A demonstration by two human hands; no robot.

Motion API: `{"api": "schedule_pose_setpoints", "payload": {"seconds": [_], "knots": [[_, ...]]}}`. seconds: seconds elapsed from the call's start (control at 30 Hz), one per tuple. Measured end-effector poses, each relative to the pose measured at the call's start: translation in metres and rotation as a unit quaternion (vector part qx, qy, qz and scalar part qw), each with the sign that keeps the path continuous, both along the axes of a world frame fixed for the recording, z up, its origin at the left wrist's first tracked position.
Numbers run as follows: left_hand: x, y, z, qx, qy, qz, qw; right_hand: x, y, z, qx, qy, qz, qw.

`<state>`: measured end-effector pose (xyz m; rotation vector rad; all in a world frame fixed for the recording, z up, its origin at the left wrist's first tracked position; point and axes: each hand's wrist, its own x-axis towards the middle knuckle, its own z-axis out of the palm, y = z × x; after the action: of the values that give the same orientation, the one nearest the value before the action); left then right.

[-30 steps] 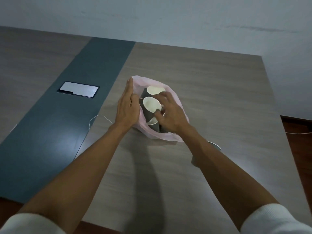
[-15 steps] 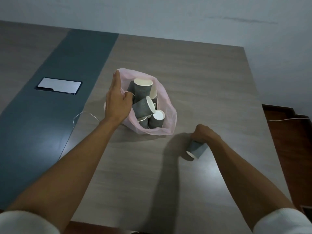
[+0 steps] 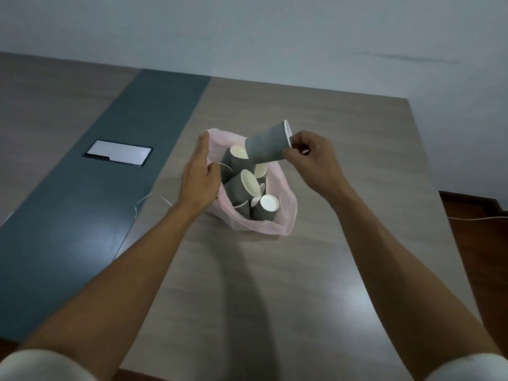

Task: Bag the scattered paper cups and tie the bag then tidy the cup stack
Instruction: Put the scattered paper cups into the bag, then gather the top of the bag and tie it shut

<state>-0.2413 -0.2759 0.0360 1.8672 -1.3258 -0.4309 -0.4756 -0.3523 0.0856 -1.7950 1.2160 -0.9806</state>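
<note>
We pinch cup in right hand over bag; left hand spread, bracing bag edge. Several cups bagged; tying, stack-tidying remain.

Both forearms outstretched, left hand flat with straight fingers, right hand curled in a pinch.

- The right hand, which gripped a grey cup down on the counter half a second ago, has lifted it.
- It now pinches the cup's rim above the pink bag, base pointing at the opening.
</note>
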Motion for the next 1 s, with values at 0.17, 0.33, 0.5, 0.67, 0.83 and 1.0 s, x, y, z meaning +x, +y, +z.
{"api": "schedule_pose_setpoints", "payload": {"seconds": [0.17, 0.33, 0.5, 0.67, 0.83, 1.0], "knots": [[0.007, -0.002, 0.009, -0.002, 0.011, -0.008, 1.000, 0.056, 0.000, -0.045, -0.095, 0.052, 0.053, 0.993], [0.015, -0.004, 0.010, 0.010, 0.023, 0.016, 1.000, 0.085, -0.006, -0.064, -0.146, 0.172, 0.154, 0.962], [0.019, -0.003, 0.005, 0.010, 0.041, 0.036, 0.998, 0.049, -0.023, -0.094, -0.020, 0.038, -0.114, 0.993], [0.019, -0.004, -0.001, 0.007, 0.022, 0.047, 0.999, -0.008, -0.028, -0.156, 0.328, 0.048, -0.169, 0.928], [0.018, -0.003, -0.004, 0.005, 0.025, 0.039, 0.999, -0.021, 0.000, -0.188, 0.422, -0.023, -0.101, 0.901], [0.019, -0.002, -0.004, 0.005, 0.013, 0.024, 1.000, -0.015, -0.003, -0.177, 0.392, -0.066, -0.142, 0.907]]}}
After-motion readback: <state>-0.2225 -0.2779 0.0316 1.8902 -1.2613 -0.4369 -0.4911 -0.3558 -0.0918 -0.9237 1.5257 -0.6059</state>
